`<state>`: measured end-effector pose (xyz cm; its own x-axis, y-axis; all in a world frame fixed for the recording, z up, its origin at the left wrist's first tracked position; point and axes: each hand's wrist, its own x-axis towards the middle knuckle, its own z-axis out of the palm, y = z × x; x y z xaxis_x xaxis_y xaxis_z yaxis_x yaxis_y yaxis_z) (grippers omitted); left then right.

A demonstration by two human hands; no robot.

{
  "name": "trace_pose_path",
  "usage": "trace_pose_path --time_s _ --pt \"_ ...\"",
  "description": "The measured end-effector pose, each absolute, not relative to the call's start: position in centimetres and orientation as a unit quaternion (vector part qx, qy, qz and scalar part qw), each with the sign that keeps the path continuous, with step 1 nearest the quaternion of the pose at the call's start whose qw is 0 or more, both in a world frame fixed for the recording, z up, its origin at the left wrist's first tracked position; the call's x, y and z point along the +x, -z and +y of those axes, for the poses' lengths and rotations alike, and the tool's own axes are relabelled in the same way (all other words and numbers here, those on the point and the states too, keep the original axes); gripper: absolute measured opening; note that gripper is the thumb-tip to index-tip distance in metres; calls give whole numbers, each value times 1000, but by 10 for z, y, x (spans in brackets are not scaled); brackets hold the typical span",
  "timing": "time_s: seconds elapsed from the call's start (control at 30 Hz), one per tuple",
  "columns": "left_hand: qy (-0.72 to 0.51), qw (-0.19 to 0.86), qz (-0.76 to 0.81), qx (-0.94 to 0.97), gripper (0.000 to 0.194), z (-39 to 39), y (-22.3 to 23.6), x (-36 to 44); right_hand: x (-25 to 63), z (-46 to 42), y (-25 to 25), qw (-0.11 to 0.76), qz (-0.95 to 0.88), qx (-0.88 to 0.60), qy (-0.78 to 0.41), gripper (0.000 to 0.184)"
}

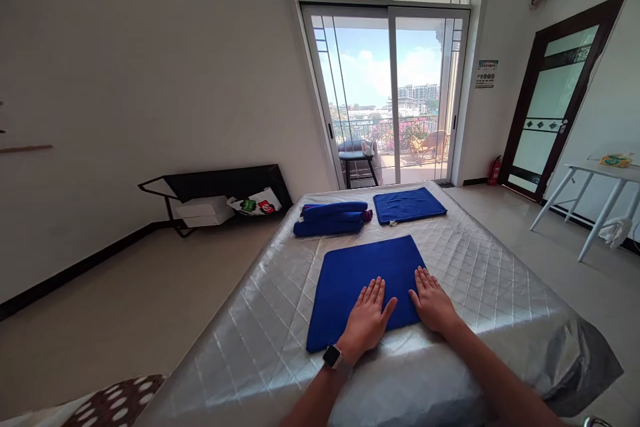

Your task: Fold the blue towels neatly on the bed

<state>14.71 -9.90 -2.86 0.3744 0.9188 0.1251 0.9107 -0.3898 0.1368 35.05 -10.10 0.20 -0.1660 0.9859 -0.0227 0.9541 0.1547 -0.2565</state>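
Note:
A flat blue folded cloth (360, 270) lies on the silvery quilted cover of the bed (260, 333). My left hand (367, 313) rests palm down on the cloth's near part, fingers stretched out, with a watch on the wrist. At its right edge, my right hand (433, 300) also lies flat, fingers straight and touching the cloth. Neither hand grips anything. Beyond it sits a pile of rolled or folded blue cloths (330, 219), with a bit of dark purple at one end. Another flat blue cloth (410, 205) with a small white tag is to the right of that pile.
A black rack (225, 183) with white boxes (205, 210) and a printed bag stands by the left wall. Sliding glass doors (393, 100) are straight ahead. On the right are a white table (600, 170), a red fire extinguisher (495, 171) and a dark-framed door (560, 100).

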Motion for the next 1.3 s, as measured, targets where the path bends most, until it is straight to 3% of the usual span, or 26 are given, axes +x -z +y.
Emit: trace_pose_path --time_s 0.23,0.43,0.6,0.8,1.0,1.1,1.3 --pt "-131 -61 624 768 65 -116 77 36 351 -102 -2 76 -759 -638 -106 69" --pt "-185 -115 586 780 60 -123 81 28 356 -98 -8 45 -766 -633 -105 69" --pt "-174 -87 619 761 61 -126 73 29 350 -69 -28 29 -773 -628 -85 67" --pt "-175 -53 645 742 65 -123 47 58 340 -35 -21 41 -756 -648 -86 67" --pt "-145 4 507 850 64 -70 4 159 343 -32 3 80 -756 -646 -74 67" --pt "-109 31 522 845 67 -42 -2 200 344 -33 3 68 -760 -642 -67 64" --pt "-101 -7 558 824 73 -28 18 171 341 -34 -2 66 -750 -654 -76 65"
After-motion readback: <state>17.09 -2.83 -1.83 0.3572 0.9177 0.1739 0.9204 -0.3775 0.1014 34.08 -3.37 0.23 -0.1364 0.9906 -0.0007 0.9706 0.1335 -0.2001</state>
